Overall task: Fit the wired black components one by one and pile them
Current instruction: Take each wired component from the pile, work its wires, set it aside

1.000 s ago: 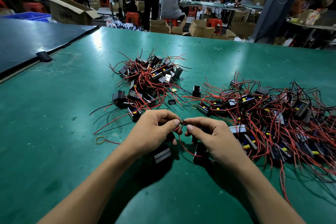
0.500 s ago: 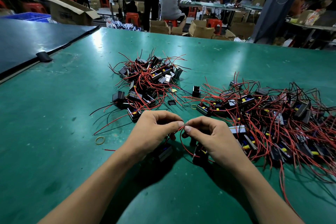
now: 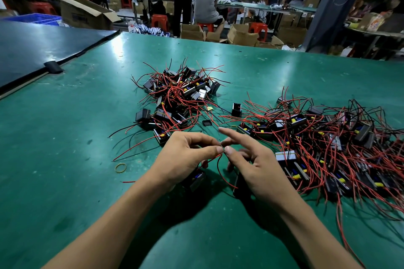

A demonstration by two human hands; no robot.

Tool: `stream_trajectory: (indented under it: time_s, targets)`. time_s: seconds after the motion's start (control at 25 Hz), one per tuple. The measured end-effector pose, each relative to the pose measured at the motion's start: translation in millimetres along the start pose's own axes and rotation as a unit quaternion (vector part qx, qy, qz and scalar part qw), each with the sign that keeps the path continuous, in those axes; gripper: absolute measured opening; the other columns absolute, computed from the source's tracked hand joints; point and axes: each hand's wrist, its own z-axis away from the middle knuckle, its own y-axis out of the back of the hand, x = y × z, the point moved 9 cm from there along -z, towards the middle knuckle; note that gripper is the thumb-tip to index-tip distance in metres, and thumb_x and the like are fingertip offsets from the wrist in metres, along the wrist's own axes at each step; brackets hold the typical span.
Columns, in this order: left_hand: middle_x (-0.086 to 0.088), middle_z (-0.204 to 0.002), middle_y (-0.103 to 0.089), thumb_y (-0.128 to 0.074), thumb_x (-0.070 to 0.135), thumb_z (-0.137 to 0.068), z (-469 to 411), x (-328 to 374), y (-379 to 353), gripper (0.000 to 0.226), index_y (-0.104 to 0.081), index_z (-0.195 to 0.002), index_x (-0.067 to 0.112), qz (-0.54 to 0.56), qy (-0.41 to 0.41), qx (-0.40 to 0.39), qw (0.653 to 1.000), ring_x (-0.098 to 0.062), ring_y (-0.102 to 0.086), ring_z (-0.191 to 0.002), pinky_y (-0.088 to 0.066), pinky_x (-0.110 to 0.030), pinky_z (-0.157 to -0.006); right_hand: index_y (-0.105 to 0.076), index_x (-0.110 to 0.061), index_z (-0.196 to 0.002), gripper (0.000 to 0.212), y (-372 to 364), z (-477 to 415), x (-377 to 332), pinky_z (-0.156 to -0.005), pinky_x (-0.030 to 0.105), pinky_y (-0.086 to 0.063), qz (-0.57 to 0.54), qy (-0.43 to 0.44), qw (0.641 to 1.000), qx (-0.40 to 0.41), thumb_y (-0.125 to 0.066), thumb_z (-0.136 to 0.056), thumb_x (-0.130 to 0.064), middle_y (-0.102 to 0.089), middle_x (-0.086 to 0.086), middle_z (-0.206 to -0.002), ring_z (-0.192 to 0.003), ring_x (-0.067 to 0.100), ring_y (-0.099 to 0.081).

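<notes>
Green table (image 3: pixel 65 137). Far left, beyond its edge: a blue crate (image 3: pixel 37 17) and an open cardboard box (image 3: pixel 83 13), flaps up; what either holds cannot be seen. A yellow rubber band (image 3: pixel 121 167) lies flat on the table left of the hands. The left pile (image 3: pixel 179 96) of wired black components sits mid-table, its red and black leads fanning out in all directions. The left hand (image 3: pixel 185 159) is above the table near the front, fingers curled, thumb and fingertip clamped on the end of a red wire (image 3: pixel 219 170). Under this hand lies one black component (image 3: pixel 196 179), tilted, with a blue part and a pale strip showing; its long axis runs from near-left to far-right. From the pinch the red wire loops down towards the viewer, then curves right to a second black component (image 3: pixel 240 185) – mostly hidden, orientation unclear. The right hand (image 3: pixel 260 172) meets the left thumb-to-thumb at the wire end; its thumb and a curled finger nip the wire, while the index finger sticks out straight, pointing far-left. A small black cap (image 3: pixel 206 123) and a lone black part (image 3: pixel 236 109), upright, stand between the piles. The right pile (image 3: pixel 328 137) is larger – its red leads are tangled. Open cardboard boxes (image 3: pixel 241 34) stand behind the table; contents not visible.
</notes>
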Motion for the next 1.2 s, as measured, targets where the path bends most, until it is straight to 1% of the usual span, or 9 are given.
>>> stream_trajectory:
  time_s: [0.16, 0.28, 0.36, 0.52, 0.64, 0.88, 1.0, 1.04, 1.2]
  targets:
    - [-0.004, -0.067, -0.066, -0.078, 0.014, -0.079, 1, 2, -2, 0.006, -0.077, -0.084, 0.011, -0.004, -0.003, -0.029, 1.000, -0.014, -0.053, -0.060, -0.043, -0.026, -0.060, -0.058, -0.044, -0.133, 0.046, -4, 0, 0, -0.075, 0.018, -0.051, -0.015, 0.009, 0.999, -0.033, -0.057, -0.101, -0.012, -0.062, -0.010, -0.114, -0.074, 0.022, -0.063]
    - [-0.013, -0.069, -0.065, -0.078, 0.016, -0.079, 2, 1, -3, 0.007, -0.077, -0.085, 0.012, -0.010, 0.005, -0.041, 0.999, -0.018, -0.052, -0.062, -0.040, -0.031, -0.064, -0.057, -0.047, -0.134, 0.047, -7, -1, 4, -0.079, 0.022, -0.052, -0.046, -0.017, 0.997, -0.062, -0.056, -0.100, -0.014, -0.063, -0.014, -0.114, -0.077, 0.015, -0.062]
    - [-0.019, -0.072, -0.065, -0.078, 0.016, -0.080, 2, 1, -3, 0.006, -0.077, -0.084, 0.013, -0.013, 0.011, -0.045, 0.999, -0.020, -0.051, -0.064, -0.038, -0.034, -0.066, -0.063, -0.041, -0.126, 0.037, -7, -1, 4, -0.076, 0.021, -0.050, -0.062, -0.021, 0.996, -0.068, -0.059, -0.098, -0.017, -0.066, -0.012, -0.109, -0.076, 0.011, -0.063]
    - [-0.008, -0.068, -0.066, -0.078, 0.016, -0.080, 2, 0, -4, 0.006, -0.077, -0.083, 0.011, -0.010, 0.009, -0.033, 0.999, -0.016, -0.052, -0.062, -0.040, -0.031, -0.064, -0.068, -0.028, -0.101, 0.019, 3, -2, 8, -0.072, 0.027, -0.051, -0.092, -0.031, 0.995, -0.018, -0.070, -0.092, -0.011, -0.071, -0.006, -0.093, -0.073, 0.011, -0.060]
    - [-0.007, -0.071, -0.068, -0.079, 0.015, -0.078, 0, -4, -1, 0.005, -0.077, -0.081, 0.011, 0.002, 0.020, -0.014, 1.000, -0.019, -0.054, -0.067, -0.042, -0.033, -0.066, -0.071, -0.022, -0.087, 0.011, 7, -3, 8, -0.069, 0.020, -0.050, -0.099, -0.029, 0.995, 0.005, -0.076, -0.085, -0.012, -0.070, -0.006, -0.079, -0.070, 0.008, -0.059]
    - [-0.011, -0.068, -0.064, -0.080, 0.014, -0.078, 0, -5, -3, 0.006, -0.077, -0.082, 0.010, -0.020, 0.028, -0.034, 0.999, -0.019, -0.048, -0.065, -0.036, -0.029, -0.063, -0.077, -0.028, -0.092, 0.017, 4, -2, 2, -0.066, 0.021, -0.043, -0.054, -0.001, 0.998, -0.022, -0.075, -0.087, -0.012, -0.070, -0.009, -0.082, -0.068, 0.008, -0.054]
    - [-0.012, -0.068, -0.059, -0.079, 0.024, -0.072, 2, -4, -6, 0.014, -0.078, -0.083, 0.014, -0.029, 0.029, -0.056, 0.998, -0.019, -0.044, -0.065, -0.033, -0.031, -0.063, -0.079, -0.029, -0.099, 0.018, 1, -1, -2, -0.076, 0.038, -0.048, -0.043, 0.013, 0.998, -0.035, -0.069, -0.090, -0.016, -0.069, -0.003, -0.096, -0.085, 0.029, -0.061]
    - [-0.012, -0.069, -0.059, -0.080, 0.022, -0.073, 2, -4, -6, 0.014, -0.078, -0.084, 0.014, -0.025, 0.028, -0.061, 0.997, -0.019, -0.044, -0.067, -0.033, -0.033, -0.065, -0.078, -0.028, -0.103, 0.019, 0, -1, -1, -0.079, 0.039, -0.049, -0.036, 0.010, 0.998, -0.041, -0.068, -0.091, -0.016, -0.068, -0.001, -0.098, -0.089, 0.033, -0.061]
    - [-0.012, -0.069, -0.060, -0.077, 0.016, -0.082, 3, -3, -6, 0.006, -0.076, -0.081, 0.010, -0.023, 0.028, -0.060, 0.998, -0.019, -0.043, -0.067, -0.032, -0.034, -0.065, -0.077, -0.029, -0.107, 0.020, 2, -1, -3, -0.074, 0.028, -0.049, 0.005, 0.018, 0.999, -0.028, -0.068, -0.091, -0.022, -0.064, -0.001, -0.097, -0.083, 0.027, -0.060]
